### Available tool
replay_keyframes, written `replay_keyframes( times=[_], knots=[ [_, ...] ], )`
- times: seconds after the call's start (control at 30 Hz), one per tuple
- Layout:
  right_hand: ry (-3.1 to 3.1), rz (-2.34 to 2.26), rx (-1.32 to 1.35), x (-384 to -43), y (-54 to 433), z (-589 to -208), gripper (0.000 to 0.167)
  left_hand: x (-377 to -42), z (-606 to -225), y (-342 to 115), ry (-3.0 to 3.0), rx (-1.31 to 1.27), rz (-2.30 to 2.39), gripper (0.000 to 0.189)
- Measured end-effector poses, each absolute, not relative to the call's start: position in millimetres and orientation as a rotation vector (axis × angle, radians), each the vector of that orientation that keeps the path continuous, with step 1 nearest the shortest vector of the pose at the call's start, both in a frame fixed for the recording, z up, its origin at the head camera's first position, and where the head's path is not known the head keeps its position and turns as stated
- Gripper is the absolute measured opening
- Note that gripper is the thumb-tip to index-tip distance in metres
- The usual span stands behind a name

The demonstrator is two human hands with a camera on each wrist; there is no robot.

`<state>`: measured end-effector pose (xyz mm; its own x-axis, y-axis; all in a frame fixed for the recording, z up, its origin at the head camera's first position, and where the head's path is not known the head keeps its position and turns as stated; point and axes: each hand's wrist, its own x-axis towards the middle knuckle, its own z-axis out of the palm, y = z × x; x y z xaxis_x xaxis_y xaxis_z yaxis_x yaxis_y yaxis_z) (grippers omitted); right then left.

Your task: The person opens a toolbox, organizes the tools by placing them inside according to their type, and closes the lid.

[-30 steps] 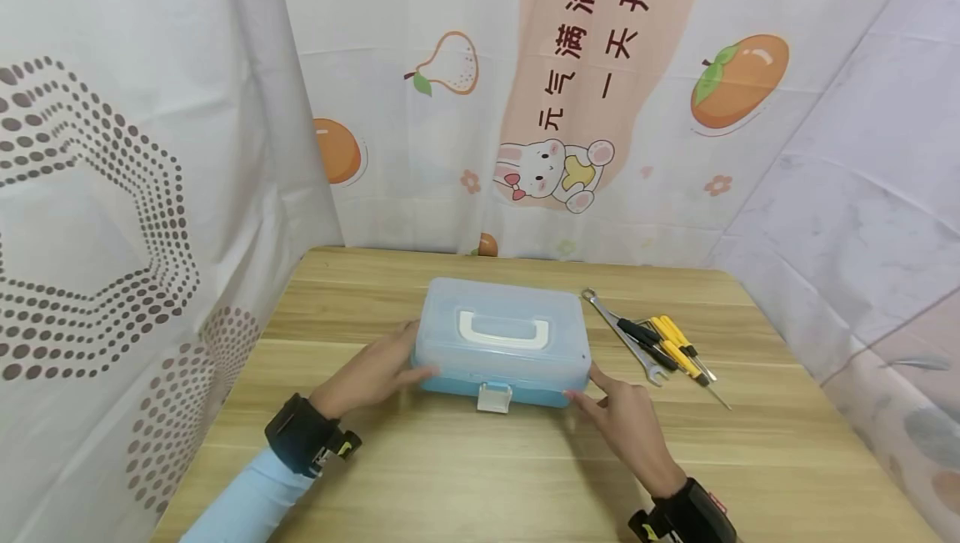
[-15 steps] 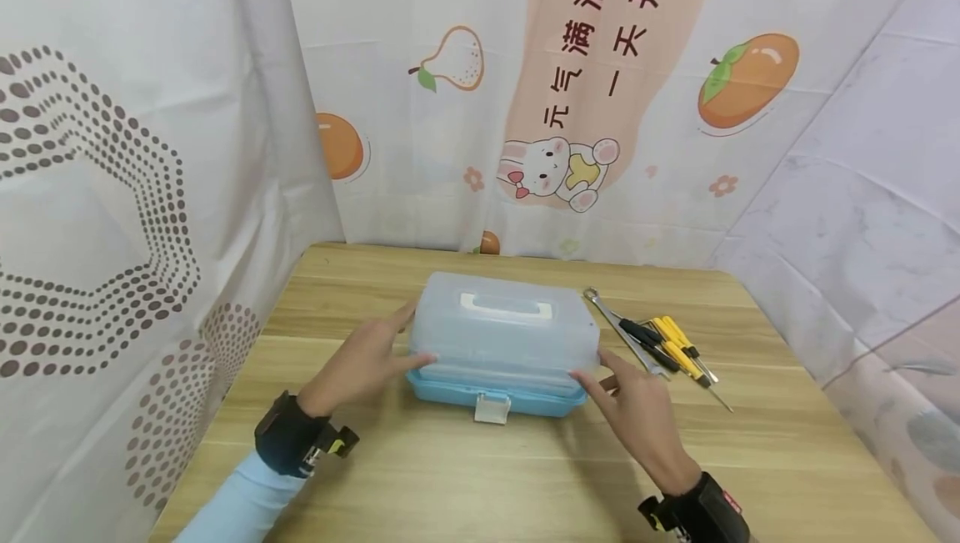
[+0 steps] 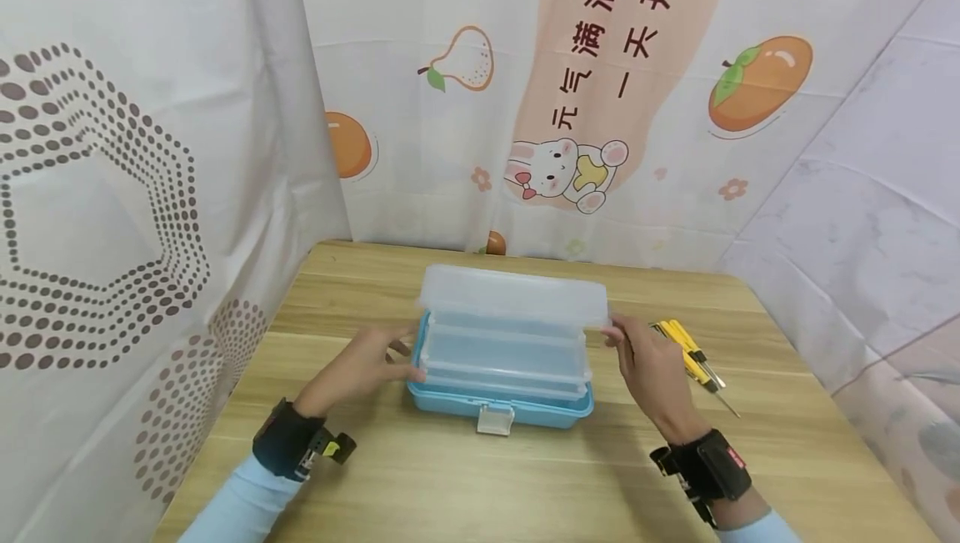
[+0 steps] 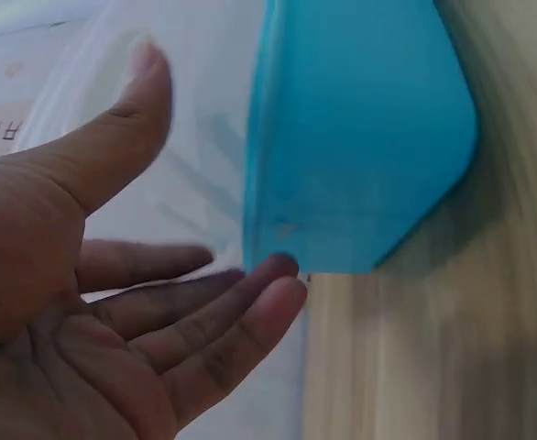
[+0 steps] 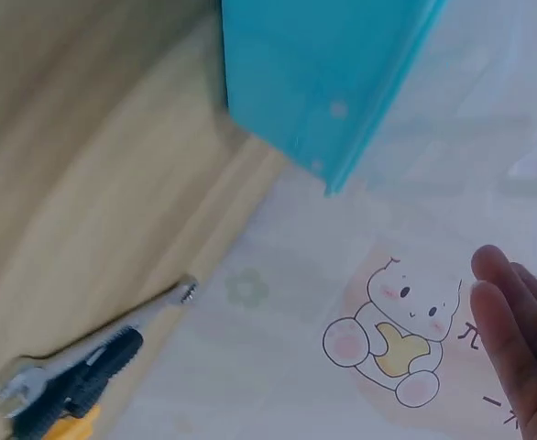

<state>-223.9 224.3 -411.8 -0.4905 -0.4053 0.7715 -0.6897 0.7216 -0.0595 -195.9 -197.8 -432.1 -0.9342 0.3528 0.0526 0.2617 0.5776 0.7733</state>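
A toolbox with a light blue base stands in the middle of the table, its white latch hanging at the front. Its translucent lid is tilted up and back, uncovering a clear tray inside. My right hand pinches the lid's right corner; the right wrist view shows fairly straight fingers, with the thumb hidden. By the toolbox's left end is my left hand, thumb and fingers spread apart. In the left wrist view its fingertips come right at the base's far corner.
Yellow-handled screwdrivers lie to the right of the toolbox, partly behind my right hand. A wrench and a black handle show in the right wrist view. A printed curtain hangs behind the table.
The lid, closed at first, has swung upward and backward, exposing the inner tray. My right hand has risen with it, while my left hand has come off the lid to the box's left side.
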Motion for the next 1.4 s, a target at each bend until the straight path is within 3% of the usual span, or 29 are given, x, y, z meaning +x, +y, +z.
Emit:
replay_keyframes(
  times=[0.17, 0.43, 0.7, 1.1, 1.23, 1.4],
  knots=[
    [-2.157, 0.471, 0.791, -245, 223, -406, 0.017, -195, -444, -199, 2.593, 0.531, 1.292, 0.08],
    [-2.238, 0.557, 0.683, -287, 215, -399, 0.014, -193, -446, -202, 2.443, 0.469, 1.364, 0.038],
    [-2.434, 0.871, 0.602, -329, 203, -410, 0.033, -191, -442, -203, 2.394, 0.457, 1.321, 0.022],
    [-2.724, 0.842, 0.665, -360, 204, -423, 0.052, -189, -443, -202, 2.374, 0.432, 1.281, 0.024],
    [-2.747, 0.882, 0.65, -368, 205, -429, 0.052, -189, -442, -200, 2.378, 0.44, 1.263, 0.026],
    [-2.757, 0.945, 0.633, -372, 206, -441, 0.038, -187, -442, -201, 2.345, 0.421, 1.276, 0.027]
  ],
)
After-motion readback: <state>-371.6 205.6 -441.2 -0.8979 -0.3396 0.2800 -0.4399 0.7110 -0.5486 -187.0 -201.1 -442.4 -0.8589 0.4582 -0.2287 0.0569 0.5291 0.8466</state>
